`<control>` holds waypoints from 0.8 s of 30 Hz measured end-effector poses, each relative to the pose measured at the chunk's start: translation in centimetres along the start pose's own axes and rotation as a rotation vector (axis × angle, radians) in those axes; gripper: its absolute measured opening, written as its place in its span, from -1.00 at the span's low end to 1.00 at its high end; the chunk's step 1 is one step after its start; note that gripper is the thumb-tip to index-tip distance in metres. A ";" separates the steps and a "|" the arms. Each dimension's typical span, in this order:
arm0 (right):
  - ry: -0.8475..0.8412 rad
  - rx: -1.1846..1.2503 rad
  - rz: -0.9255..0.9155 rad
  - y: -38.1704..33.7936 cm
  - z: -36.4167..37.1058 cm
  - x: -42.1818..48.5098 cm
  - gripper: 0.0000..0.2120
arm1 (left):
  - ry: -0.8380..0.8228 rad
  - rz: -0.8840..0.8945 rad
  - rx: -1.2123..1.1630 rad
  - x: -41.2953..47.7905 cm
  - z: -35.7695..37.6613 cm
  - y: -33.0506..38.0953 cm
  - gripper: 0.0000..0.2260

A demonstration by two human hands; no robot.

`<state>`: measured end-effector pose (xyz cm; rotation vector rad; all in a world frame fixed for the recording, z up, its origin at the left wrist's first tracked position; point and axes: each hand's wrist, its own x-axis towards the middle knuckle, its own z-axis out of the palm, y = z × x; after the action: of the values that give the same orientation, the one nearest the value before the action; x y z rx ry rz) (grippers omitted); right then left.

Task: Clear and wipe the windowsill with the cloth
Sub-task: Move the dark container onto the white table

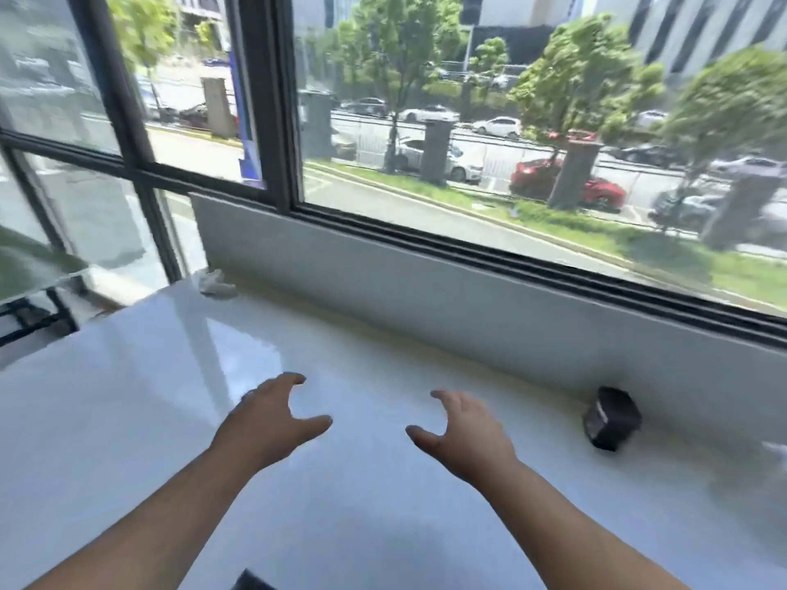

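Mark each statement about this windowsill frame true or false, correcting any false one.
1. Both hands are empty. True: the left hand and right hand hover open over the windowsill.
2. A dark small object sits to the right of the right hand. True.
3. The left hand grips the crumpled white item. False: it lies untouched at the sill's far left corner.
4. The dark small object rests between the two hands. False: only bare sill lies between them.
5. The window shows a brick wall. False: trees and parked cars.
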<state>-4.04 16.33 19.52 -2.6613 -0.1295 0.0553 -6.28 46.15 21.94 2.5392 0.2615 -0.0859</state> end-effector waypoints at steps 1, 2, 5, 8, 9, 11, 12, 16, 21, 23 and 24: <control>0.036 0.013 0.069 4.1 -1.9 -0.3 -0.24 | -0.034 0.067 0.027 1.5 2.4 4.0 -0.20; 0.071 0.028 0.134 8.1 -3.7 -0.7 -0.24 | -0.061 0.132 0.061 2.8 4.8 8.0 -0.20; 0.147 0.042 0.319 19.1 -8.3 -2.3 -0.24 | -0.146 0.280 0.137 5.2 12.6 19.4 -0.20; 0.177 0.070 0.448 28.3 -11.6 -3.7 -0.28 | -0.245 0.412 0.179 6.1 20.1 28.7 -0.20; 0.195 0.095 0.491 31.0 -12.4 -4.0 -0.26 | -0.283 0.447 0.190 6.3 22.4 31.3 -0.20; 0.204 0.130 0.573 35.8 -13.1 -4.0 -0.21 | -0.345 0.489 0.210 6.6 26.8 35.9 -0.20; 0.199 0.141 0.604 37.9 -13.2 -3.8 -0.19 | -0.366 0.497 0.218 6.8 28.8 37.9 -0.21; 0.196 0.192 0.653 44.5 -11.9 -1.9 -0.19 | -0.411 0.511 0.257 8.4 35.9 43.9 -0.24; 0.150 0.341 0.658 49.0 -8.5 1.9 -0.29 | -0.438 0.462 0.273 11.8 43.2 47.5 -0.23; 0.123 0.499 0.676 49.8 -7.1 3.5 -0.33 | -0.415 0.401 0.258 13.1 45.7 48.2 -0.18; 0.102 0.592 0.691 50.1 -6.5 4.3 -0.35 | -0.398 0.368 0.245 13.6 46.8 48.4 -0.15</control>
<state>4.73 -30.47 2.13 -1.9957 0.7276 0.1527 16.74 -17.01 7.83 2.6914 -0.3928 -0.4967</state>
